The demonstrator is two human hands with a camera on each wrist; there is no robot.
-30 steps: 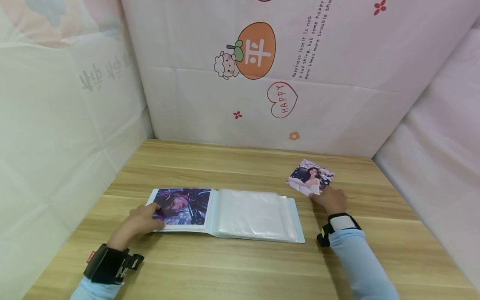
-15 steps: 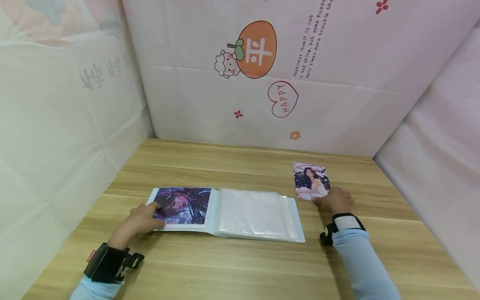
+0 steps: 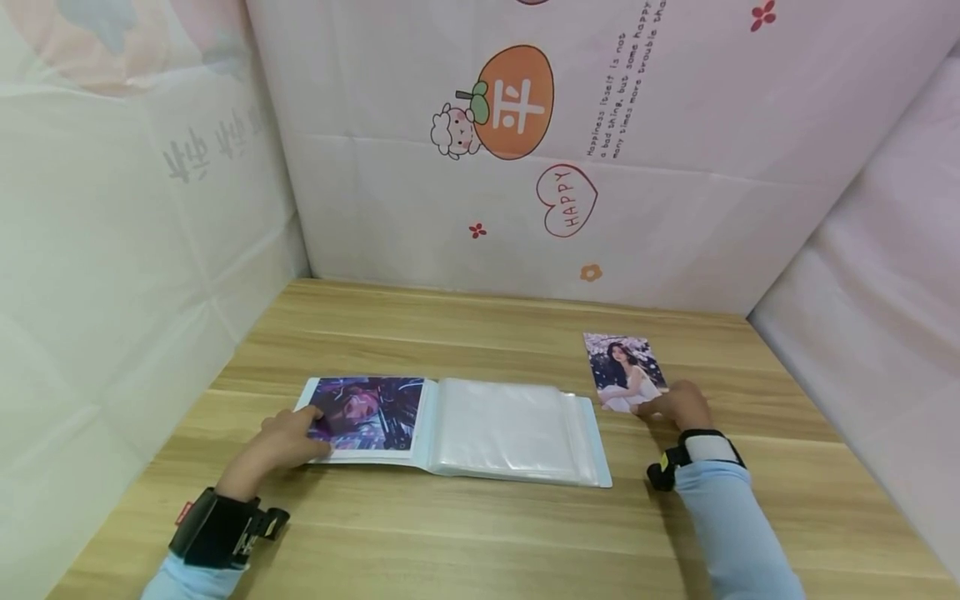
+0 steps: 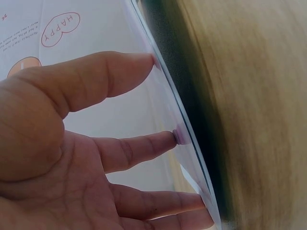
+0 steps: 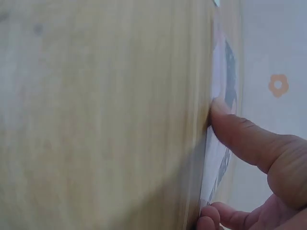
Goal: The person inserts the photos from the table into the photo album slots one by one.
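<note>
right grip: right hand [image 3: 678, 406] is resting at the near right corner of a small glossy rectangular portrait photo print [image 3: 624, 372], thumb pressing its edge onto the pale wood-grain bench [image 3: 480, 333], as the right wrist view is showing [image 5: 240, 139]; remaining fingers are curling under the corner, so whether they are actually pinching it i cannot tell.

left grip: left hand [image 3: 288, 437] is lying with fingers fairly straight, fingertips [image 4: 175, 136] pressing on the clear plastic sleeve of an open light-blue photo album [image 3: 453, 429], over the purple-toned picture on its left page [image 3: 365, 412].

location: print is lying flat on the bench, just right of the album, apart from it.

handling, judged: print is looking thin, very light, bendable, easily creased or smudged; being flat on a smooth surface, it is probably hard to lift straight up. best hold is likely at a corner or edge, sliding or tipping it up, pinching the margins only.

album sleeves are looking slippery and floppy.
</note>
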